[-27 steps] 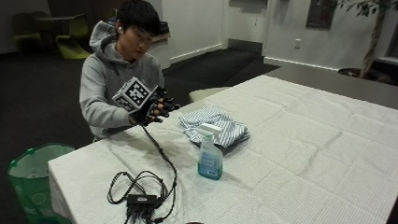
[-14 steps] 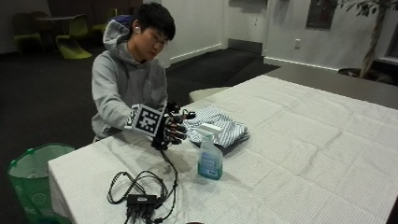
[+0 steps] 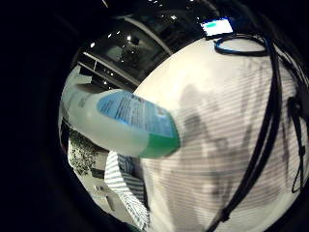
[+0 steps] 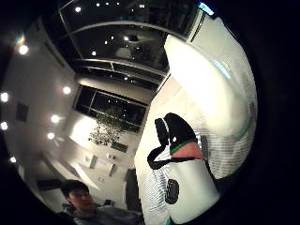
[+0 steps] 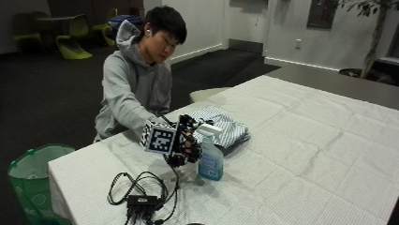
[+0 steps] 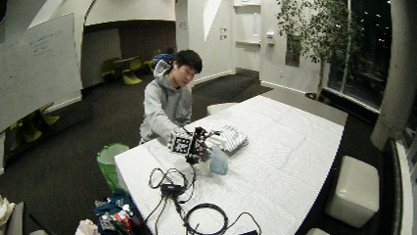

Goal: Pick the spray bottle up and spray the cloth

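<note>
Beside the striped cloth (image 5: pixel 219 129) stands the spray bottle (image 5: pixel 210 159), upright on the table (image 5: pixel 324 154). Gloved right hand (image 5: pixel 182 149) sits against it, reach step; finger closure unclear. Next: wrap the neck, lift.

Dark floor (image 6: pixel 78 161). White walls (image 5: pixel 349 28), whiteboard (image 6: pixel 35 63) upper left. Potted tree (image 6: pixel 319 29) by dark windows (image 6: pixel 368 49), upper right. Yellow-green chairs (image 5: pixel 73 40) at back (upper left). White stool (image 6: pixel 352 183) lower right.
</note>
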A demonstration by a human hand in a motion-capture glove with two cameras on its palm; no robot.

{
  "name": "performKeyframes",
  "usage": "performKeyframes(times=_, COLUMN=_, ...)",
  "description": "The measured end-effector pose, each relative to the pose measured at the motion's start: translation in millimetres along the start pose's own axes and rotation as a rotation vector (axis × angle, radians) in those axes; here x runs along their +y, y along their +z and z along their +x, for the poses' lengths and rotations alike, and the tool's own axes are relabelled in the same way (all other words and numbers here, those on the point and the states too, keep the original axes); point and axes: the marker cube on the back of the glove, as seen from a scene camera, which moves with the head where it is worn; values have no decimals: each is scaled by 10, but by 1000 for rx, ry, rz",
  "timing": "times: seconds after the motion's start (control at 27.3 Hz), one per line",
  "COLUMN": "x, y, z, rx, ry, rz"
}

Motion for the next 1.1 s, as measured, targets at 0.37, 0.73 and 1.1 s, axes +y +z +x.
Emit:
performKeyframes(times=0.37, x=-146, y=162, z=80, rx=-83, ry=56, rz=12)
performKeyframes(times=0.73, x=-270, y=326, z=67, rx=-263, ry=155, rz=64)
performKeyframes(times=1.1, x=-468, y=446, z=84, rx=-205, ry=131, rz=83)
